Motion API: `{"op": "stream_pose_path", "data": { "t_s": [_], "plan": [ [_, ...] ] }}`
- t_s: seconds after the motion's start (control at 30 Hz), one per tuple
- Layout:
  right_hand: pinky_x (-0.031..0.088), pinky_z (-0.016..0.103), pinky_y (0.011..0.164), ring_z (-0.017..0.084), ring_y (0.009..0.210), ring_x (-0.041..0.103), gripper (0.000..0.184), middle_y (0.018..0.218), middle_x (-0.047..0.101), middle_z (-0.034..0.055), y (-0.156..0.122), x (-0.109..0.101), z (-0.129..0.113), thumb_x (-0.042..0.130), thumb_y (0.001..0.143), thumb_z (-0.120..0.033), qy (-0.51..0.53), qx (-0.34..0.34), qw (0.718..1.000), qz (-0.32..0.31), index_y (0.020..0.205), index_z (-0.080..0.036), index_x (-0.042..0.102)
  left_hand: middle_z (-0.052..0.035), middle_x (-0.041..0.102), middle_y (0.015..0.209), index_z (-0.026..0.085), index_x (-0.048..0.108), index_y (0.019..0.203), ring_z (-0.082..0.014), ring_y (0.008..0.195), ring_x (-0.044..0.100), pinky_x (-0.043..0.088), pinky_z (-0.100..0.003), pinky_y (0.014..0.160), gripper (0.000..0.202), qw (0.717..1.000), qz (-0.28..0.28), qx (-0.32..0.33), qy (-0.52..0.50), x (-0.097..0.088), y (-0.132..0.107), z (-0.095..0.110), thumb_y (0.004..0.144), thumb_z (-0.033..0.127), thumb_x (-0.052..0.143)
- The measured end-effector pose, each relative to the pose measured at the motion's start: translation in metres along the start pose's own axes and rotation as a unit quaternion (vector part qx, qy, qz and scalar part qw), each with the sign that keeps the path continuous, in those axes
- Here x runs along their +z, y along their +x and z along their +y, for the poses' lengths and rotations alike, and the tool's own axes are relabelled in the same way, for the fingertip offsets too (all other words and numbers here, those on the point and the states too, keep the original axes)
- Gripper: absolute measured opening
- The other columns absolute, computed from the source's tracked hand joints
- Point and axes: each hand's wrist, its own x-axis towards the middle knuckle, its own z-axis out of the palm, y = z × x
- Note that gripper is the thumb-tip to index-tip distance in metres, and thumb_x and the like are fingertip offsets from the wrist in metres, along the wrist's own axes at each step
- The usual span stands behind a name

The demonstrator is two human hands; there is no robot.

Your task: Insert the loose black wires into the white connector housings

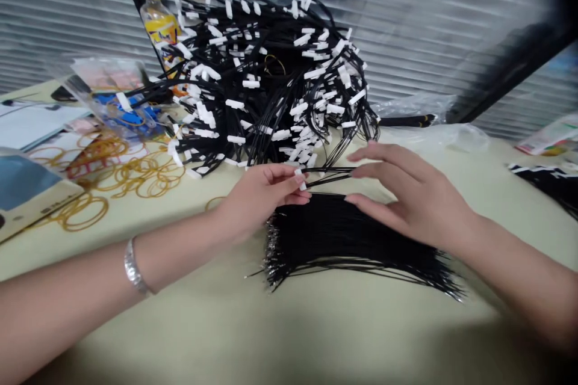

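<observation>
I'm at a wire-harness workbench in a small workshop: a heap of white-tagged black wires sits beyond my right hand, rubber bands lie left of my left hand, and window blinds hang behind.

I'm looking down on a heap of black wires studded with white tags; below it lies a flat bundle of black wires ending in silver tips; the rubber bands show amber; the bottle has a yellow cap and a yellow label; the tabletop reads pale cream; the blinds run in grey horizontal stripes.
</observation>
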Motion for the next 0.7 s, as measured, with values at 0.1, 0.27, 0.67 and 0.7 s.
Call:
{"op": "stream_pose_path", "data": {
  "t_s": [0.1, 0.27, 0.67, 0.7],
  "plan": [
    [0.046, 0.027, 0.071, 0.014, 0.082, 0.054, 0.010, 0.085, 0.059, 0.0066, 0.008, 0.007, -0.040, 0.049, 0.085, -0.023, 0.088, 0.009, 0.994, -0.059, 0.085, -0.016, 0.056, -0.0015, 0.063, 0.074, 0.010, 0.062, 0.081, -0.0075, 0.067, 0.063, 0.055, -0.023, 0.076, 0.018, 1.000, 0.007, -0.011, -0.005, -0.002, 0.002, 0.001, 0.072, 0.024, 0.068],
    [0.042, 0.027, 0.065, 0.012, 0.069, 0.051, 0.012, 0.075, 0.057, 0.0033, 0.021, 0.031, -0.064, 0.051, 0.081, -0.012, 0.140, -0.026, 0.969, -0.201, 0.073, -0.016, 0.060, -0.0014, 0.065, 0.073, 0.011, 0.065, 0.082, -0.0069, 0.067, 0.063, 0.055, -0.018, 0.072, 0.022, 1.000, 0.027, 0.006, -0.013, -0.012, 0.007, 0.003, 0.068, 0.027, 0.072],
    [0.042, 0.026, 0.068, 0.011, 0.074, 0.052, 0.015, 0.084, 0.057, 0.0020, 0.021, 0.036, -0.055, 0.053, 0.083, -0.024, 0.192, 0.067, 0.941, -0.271, 0.085, -0.016, 0.066, -0.0024, 0.063, 0.077, 0.009, 0.064, 0.083, -0.0082, 0.070, 0.063, 0.056, -0.024, 0.079, 0.024, 1.000, 0.021, 0.020, -0.011, -0.017, 0.007, 0.004, 0.069, 0.026, 0.071],
    [0.042, 0.025, 0.068, 0.010, 0.074, 0.051, 0.014, 0.083, 0.057, 0.0015, 0.021, 0.037, -0.055, 0.054, 0.083, -0.023, 0.199, 0.072, 0.940, -0.266, 0.084, -0.016, 0.065, -0.0025, 0.063, 0.077, 0.009, 0.064, 0.083, -0.0085, 0.071, 0.063, 0.056, -0.025, 0.079, 0.024, 1.000, 0.021, 0.020, -0.010, -0.017, 0.007, 0.003, 0.069, 0.026, 0.071]
  ]
}}
